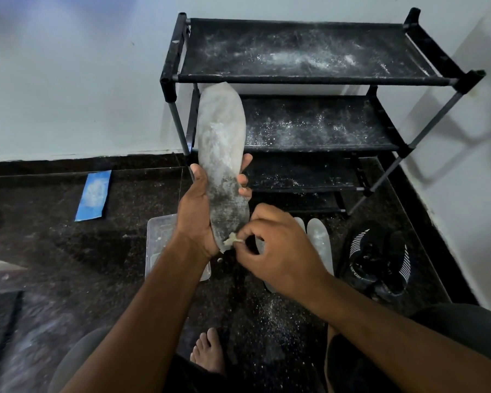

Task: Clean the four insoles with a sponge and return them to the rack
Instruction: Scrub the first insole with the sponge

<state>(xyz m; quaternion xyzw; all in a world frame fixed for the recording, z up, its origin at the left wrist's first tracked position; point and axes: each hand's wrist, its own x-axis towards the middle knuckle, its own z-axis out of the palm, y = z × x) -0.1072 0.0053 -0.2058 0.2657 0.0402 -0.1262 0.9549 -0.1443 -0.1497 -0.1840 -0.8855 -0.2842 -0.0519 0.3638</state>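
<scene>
Insole (220, 143) in left hand (196, 217), shoe (377, 262) lettered "SPORT"

I am seeing a dark speckled floor (54, 251) carrying a black rack (318, 78), a blue sheet (93, 195), a clear tray (160, 236), pale insoles (321, 245), black shoes (377, 262) and scattered white powder (275, 310).

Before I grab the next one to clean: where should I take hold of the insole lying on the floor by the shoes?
Pinch the insole at its rounded far end, from above: it lies flat, and that end is clear of the right hand.
</scene>
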